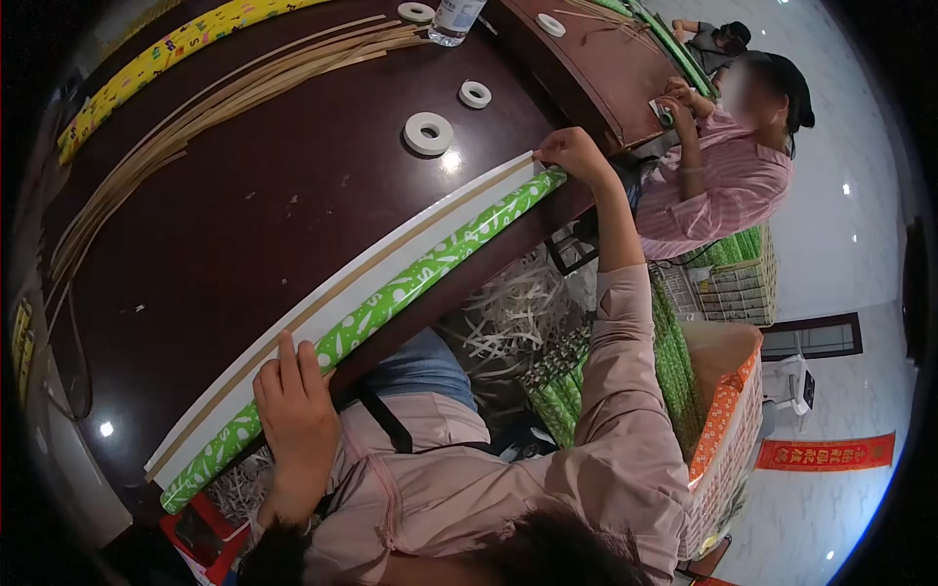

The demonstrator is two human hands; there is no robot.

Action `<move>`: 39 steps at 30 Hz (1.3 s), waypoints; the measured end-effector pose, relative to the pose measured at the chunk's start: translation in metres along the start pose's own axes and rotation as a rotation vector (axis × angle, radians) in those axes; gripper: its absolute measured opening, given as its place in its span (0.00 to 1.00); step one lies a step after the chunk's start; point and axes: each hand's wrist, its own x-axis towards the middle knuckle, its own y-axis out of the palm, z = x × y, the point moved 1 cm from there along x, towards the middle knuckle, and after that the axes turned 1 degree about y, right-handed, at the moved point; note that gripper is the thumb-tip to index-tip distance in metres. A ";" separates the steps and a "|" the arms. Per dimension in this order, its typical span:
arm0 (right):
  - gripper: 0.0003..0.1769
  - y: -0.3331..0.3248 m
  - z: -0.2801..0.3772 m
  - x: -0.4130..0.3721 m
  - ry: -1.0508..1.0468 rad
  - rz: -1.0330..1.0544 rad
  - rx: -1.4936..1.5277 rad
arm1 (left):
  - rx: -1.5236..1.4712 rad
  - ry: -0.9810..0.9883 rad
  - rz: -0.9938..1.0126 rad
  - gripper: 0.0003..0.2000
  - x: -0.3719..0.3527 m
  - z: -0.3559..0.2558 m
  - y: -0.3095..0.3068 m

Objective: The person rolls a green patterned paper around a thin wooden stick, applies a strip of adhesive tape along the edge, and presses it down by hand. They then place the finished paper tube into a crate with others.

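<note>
A long green patterned roll lies along the table's near edge, its white side partly unrolled. On that white side runs a thin wooden strip, almost the roll's full length. My left hand rests over the roll near its left end, fingers stretched out and tips at the strip. At the far right end, my right hand has its thumb and fingers pinched on the strip's tip. A large tape roll and a smaller tape roll lie beyond the sheet.
Several loose wooden strips lie at the back left beside a yellow patterned roll. A water bottle stands at the back. A co-worker in a striped shirt sits right. Shredded paper and a lined basket are below the table.
</note>
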 end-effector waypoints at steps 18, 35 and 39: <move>0.16 0.030 -0.057 0.010 0.084 -0.330 0.476 | 0.039 0.013 -0.039 0.21 0.000 0.000 -0.001; 0.19 0.105 0.141 -0.132 -0.819 -0.314 -0.189 | 0.033 0.002 -0.023 0.24 -0.001 -0.001 0.000; 0.21 0.090 0.122 -0.122 -0.821 -0.377 -0.244 | 0.047 0.013 -0.047 0.23 -0.001 -0.001 0.000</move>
